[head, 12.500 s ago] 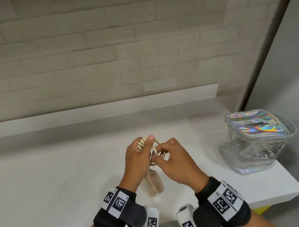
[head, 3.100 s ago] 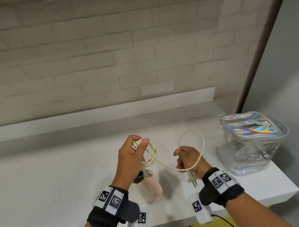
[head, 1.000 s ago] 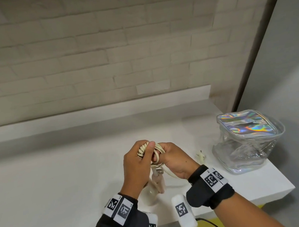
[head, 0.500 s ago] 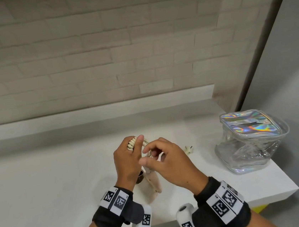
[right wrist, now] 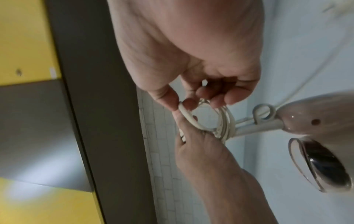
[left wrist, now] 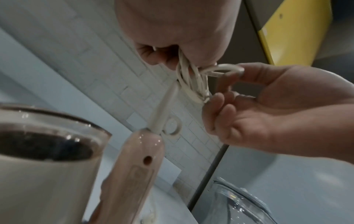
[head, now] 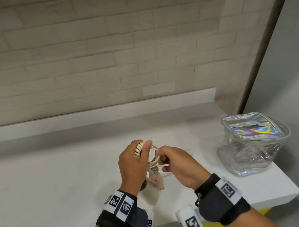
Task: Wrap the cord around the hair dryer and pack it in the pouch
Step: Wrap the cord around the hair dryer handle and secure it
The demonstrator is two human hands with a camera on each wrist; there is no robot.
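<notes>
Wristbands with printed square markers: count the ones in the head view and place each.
2. One wristband on the left forearm, one wristband on the right forearm, both near the counter's front edge.

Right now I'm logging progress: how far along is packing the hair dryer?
Done: most of the cord is coiled in loops gripped by the left hand. In hand: the right hand pinches another loop at the bundle, the hair dryer hanging below. Left: finish the wrap, then pack it into the pouch, which holds nothing yet.
</notes>
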